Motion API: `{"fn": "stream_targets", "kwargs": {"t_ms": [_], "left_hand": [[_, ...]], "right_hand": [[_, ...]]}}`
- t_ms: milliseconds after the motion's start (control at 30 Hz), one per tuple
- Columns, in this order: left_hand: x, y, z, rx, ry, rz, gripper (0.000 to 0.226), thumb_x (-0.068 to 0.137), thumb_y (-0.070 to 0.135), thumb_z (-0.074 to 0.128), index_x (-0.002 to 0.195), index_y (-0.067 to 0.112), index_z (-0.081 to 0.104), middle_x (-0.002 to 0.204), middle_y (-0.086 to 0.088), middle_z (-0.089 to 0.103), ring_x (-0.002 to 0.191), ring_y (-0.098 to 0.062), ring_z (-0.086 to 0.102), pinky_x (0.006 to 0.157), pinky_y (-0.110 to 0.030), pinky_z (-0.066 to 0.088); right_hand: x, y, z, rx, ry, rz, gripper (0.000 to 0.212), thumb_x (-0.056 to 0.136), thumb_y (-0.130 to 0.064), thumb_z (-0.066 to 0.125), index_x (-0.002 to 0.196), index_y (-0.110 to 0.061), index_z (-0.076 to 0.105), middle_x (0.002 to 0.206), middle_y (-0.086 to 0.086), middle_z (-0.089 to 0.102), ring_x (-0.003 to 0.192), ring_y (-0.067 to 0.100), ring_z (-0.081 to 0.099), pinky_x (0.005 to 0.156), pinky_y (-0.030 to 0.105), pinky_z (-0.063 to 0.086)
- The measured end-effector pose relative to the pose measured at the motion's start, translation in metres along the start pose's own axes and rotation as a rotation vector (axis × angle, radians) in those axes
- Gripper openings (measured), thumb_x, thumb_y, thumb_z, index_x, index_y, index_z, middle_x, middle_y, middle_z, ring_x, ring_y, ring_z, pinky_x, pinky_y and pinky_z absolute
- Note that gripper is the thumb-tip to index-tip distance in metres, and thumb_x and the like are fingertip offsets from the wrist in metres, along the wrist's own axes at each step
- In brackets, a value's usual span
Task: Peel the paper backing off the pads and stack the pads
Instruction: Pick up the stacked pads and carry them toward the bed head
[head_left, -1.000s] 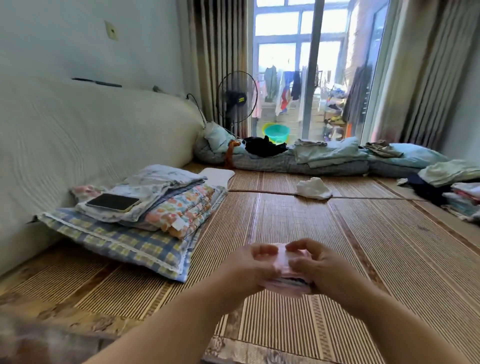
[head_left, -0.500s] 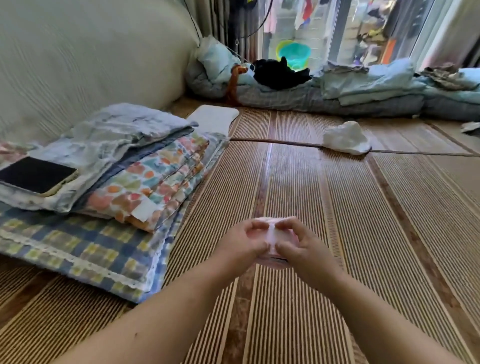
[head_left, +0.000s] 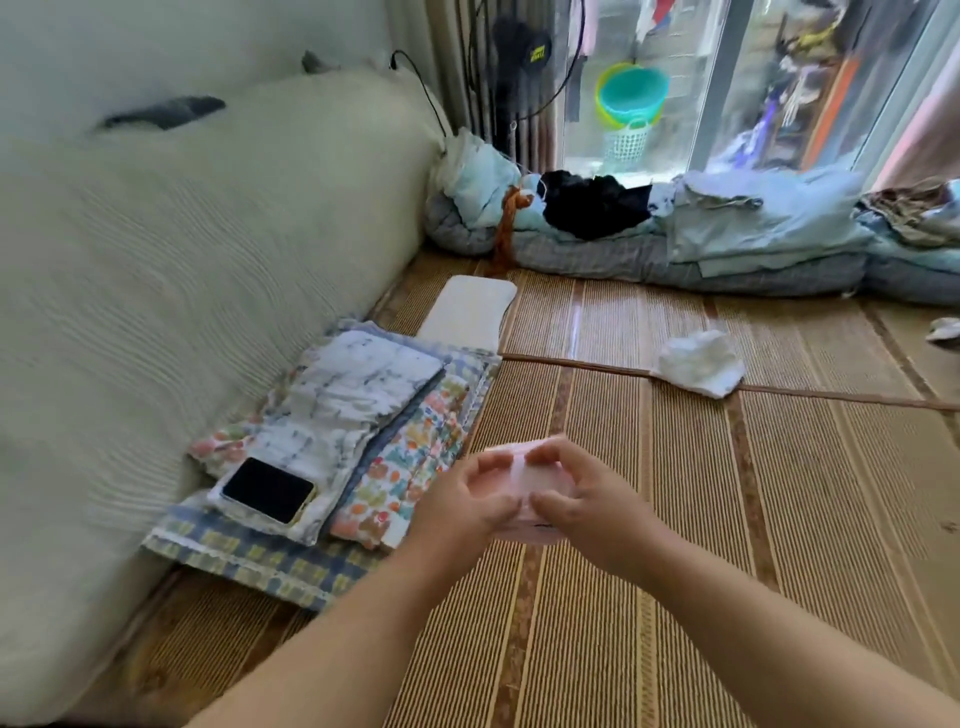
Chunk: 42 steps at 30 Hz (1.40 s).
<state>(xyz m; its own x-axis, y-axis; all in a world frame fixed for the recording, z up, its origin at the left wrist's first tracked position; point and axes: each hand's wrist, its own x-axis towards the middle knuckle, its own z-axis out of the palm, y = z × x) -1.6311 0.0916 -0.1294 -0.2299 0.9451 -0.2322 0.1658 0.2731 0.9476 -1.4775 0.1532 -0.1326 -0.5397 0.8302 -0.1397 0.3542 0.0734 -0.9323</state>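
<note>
A small pale pink wrapped pad (head_left: 524, 473) is held in the air above the woven mat, low in the middle of the head view. My left hand (head_left: 467, 499) grips its left side with thumb and fingers. My right hand (head_left: 582, 499) grips its right side, fingertips meeting the left hand's along the top and front edges. Most of the pad is hidden behind my fingers. A long white pad (head_left: 470, 312) lies flat on the mat beyond the folded cloths.
A pile of folded cloths (head_left: 358, 431) with a black phone (head_left: 267, 491) on top lies left of my hands, against a pale sofa (head_left: 182, 249). A crumpled white wrapper (head_left: 701, 369) lies on the mat (head_left: 727, 519) to the right. Bedding (head_left: 727, 244) lines the far window.
The view has swung left and tilted, so the sofa and cloth pile fill more of the frame. Both hands stay closed on the pink pad, fingers working at its edges.
</note>
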Motion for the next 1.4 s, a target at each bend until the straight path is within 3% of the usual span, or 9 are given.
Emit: {"fn": "stream_targets", "kwargs": {"t_ms": [167,300,367,467,667,833,1033,1167,1400], "left_hand": [[-0.054,0.066,-0.056,0.042,0.109,0.002,0.038,0.075,0.009,0.068,0.107,0.029,0.061,0.101,0.000,0.063,0.085,-0.014,0.064,0.060,-0.021,0.053],[-0.097,0.069,-0.107,0.018,0.252,-0.018,0.038,0.075,0.006,0.067,0.105,0.029,0.061,0.106,-0.004,0.064,0.095,-0.020,0.063,0.081,-0.035,0.055],[-0.111,0.057,-0.134,0.020,0.286,-0.027,0.041,0.073,0.006,0.068,0.107,0.028,0.061,0.108,-0.003,0.063,0.097,-0.019,0.062,0.082,-0.034,0.054],[-0.123,0.031,-0.185,-0.012,0.307,-0.012,0.039,0.074,0.004,0.066,0.105,0.027,0.061,0.106,0.001,0.064,0.097,-0.016,0.062,0.081,-0.029,0.054],[-0.122,-0.029,-0.313,0.072,0.252,-0.028,0.043,0.074,0.005,0.069,0.111,0.026,0.060,0.098,0.014,0.059,0.090,-0.006,0.058,0.079,-0.022,0.050],[-0.115,-0.072,-0.403,0.166,0.206,-0.090,0.049,0.074,0.007,0.072,0.113,0.029,0.055,0.097,0.020,0.050,0.084,-0.001,0.049,0.060,0.000,0.039],[-0.091,-0.156,-0.437,0.247,0.098,-0.214,0.050,0.071,0.011,0.072,0.112,0.034,0.055,0.107,0.011,0.054,0.095,-0.008,0.051,0.065,-0.004,0.037],[-0.068,-0.225,-0.432,0.320,0.075,-0.290,0.059,0.068,0.015,0.070,0.123,0.031,0.055,0.120,0.009,0.057,0.107,-0.010,0.052,0.085,-0.020,0.041],[-0.010,-0.361,-0.388,0.245,0.017,-0.417,0.056,0.069,0.013,0.069,0.121,0.028,0.058,0.112,0.012,0.056,0.101,-0.005,0.051,0.067,0.002,0.033]], "right_hand": [[-0.022,-0.095,0.012,-0.052,-0.140,-0.028,0.031,0.085,-0.017,0.062,0.111,-0.031,0.053,0.105,0.003,0.054,0.077,0.027,0.065,0.057,0.034,0.059],[-0.024,-0.138,0.056,-0.067,-0.275,-0.068,0.035,0.083,-0.010,0.063,0.107,-0.034,0.055,0.102,-0.006,0.053,0.070,0.022,0.062,0.054,0.030,0.056],[-0.022,-0.147,0.086,-0.070,-0.300,-0.092,0.036,0.082,-0.008,0.063,0.102,-0.036,0.055,0.101,-0.008,0.052,0.072,0.022,0.062,0.057,0.034,0.057],[-0.012,-0.158,0.144,-0.092,-0.335,-0.112,0.036,0.081,-0.009,0.064,0.101,-0.037,0.054,0.101,-0.005,0.054,0.058,0.014,0.057,0.044,0.022,0.048],[0.024,-0.180,0.276,-0.067,-0.277,-0.027,0.039,0.077,-0.007,0.065,0.102,-0.036,0.057,0.107,0.005,0.056,0.076,0.030,0.062,0.069,0.045,0.054],[0.050,-0.189,0.368,-0.038,-0.263,0.054,0.040,0.074,-0.012,0.065,0.097,-0.045,0.057,0.099,-0.002,0.059,0.064,0.010,0.059,0.049,0.017,0.045],[0.074,-0.140,0.435,-0.041,-0.302,0.218,0.038,0.079,-0.010,0.065,0.109,-0.032,0.055,0.107,-0.004,0.054,0.067,0.015,0.067,0.048,0.019,0.051],[0.097,-0.081,0.470,-0.070,-0.335,0.297,0.041,0.079,-0.011,0.065,0.109,-0.037,0.054,0.104,-0.009,0.054,0.068,0.012,0.065,0.056,0.023,0.054],[0.130,0.060,0.508,-0.060,-0.326,0.455,0.041,0.073,-0.009,0.062,0.099,-0.039,0.055,0.112,-0.010,0.054,0.095,0.007,0.060,0.070,0.018,0.052]]}}
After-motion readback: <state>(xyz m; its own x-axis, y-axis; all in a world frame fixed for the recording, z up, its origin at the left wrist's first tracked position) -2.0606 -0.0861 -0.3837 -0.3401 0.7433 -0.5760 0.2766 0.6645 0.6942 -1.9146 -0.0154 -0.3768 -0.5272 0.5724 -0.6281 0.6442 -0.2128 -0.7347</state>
